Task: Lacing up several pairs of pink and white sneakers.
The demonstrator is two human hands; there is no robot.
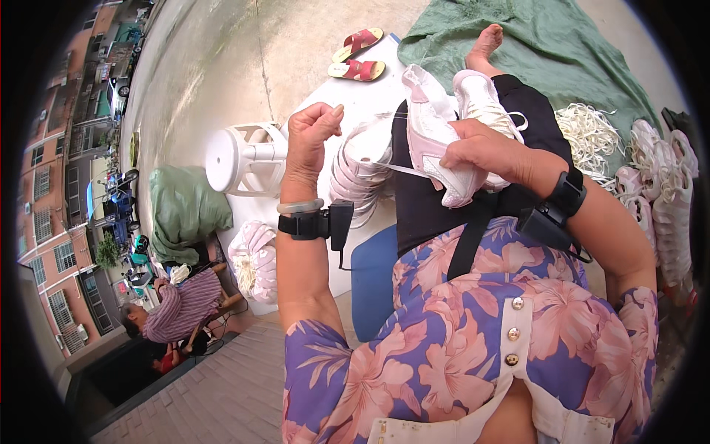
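My right hand [488, 152] grips a white and pale-pink sneaker upper [429, 133] over my lap, thumb on its side. A second white upper [477, 96], with white laces threaded through it, lies against it and is partly hidden by my hand. To the left, my raised left hand [314, 137] is closed, fingers curled and thumb pressed on them. A thin pale shoelace [381, 115] stretches between that hand and the upper; its end in my fingers is hidden. Below the strand stands a row of nested pinkish-white uppers [359, 166].
A white stool [244, 159] lies on its side at the left, near a bundle of pink-white pieces [254, 263] and a green sack [188, 214]. Loose white laces [588, 137] and more sneaker uppers [669, 200] are at the right. Red sandals [359, 70] lie ahead. Another person [181, 307] sits far left.
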